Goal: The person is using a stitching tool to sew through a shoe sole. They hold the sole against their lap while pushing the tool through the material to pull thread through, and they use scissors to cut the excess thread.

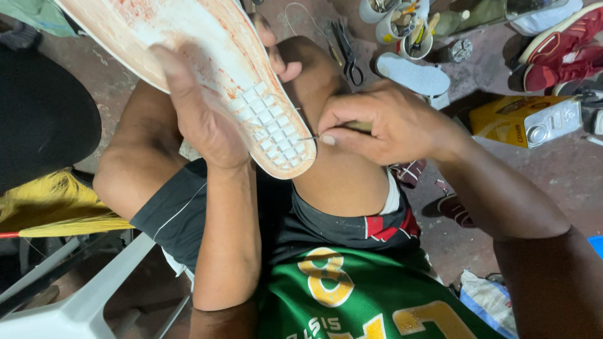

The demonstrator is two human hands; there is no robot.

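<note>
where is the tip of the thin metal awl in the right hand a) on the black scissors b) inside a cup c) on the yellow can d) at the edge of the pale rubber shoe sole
d: the right hand presses the thin metal awl against the edge of the pale rubber shoe sole, which the left hand grips.

Top: green sleeveless jersey (370, 301), at the bottom centre of the frame, with large yellow numerals and letters edged in white.
Shorts: black shorts (188, 213) with a thin white line on one leg; red and white trim at the other hem.
Arms: bare, no sleeves.
Hands: left hand (201, 119) and right hand (383, 122) bare, ungloved, nails short.
</note>
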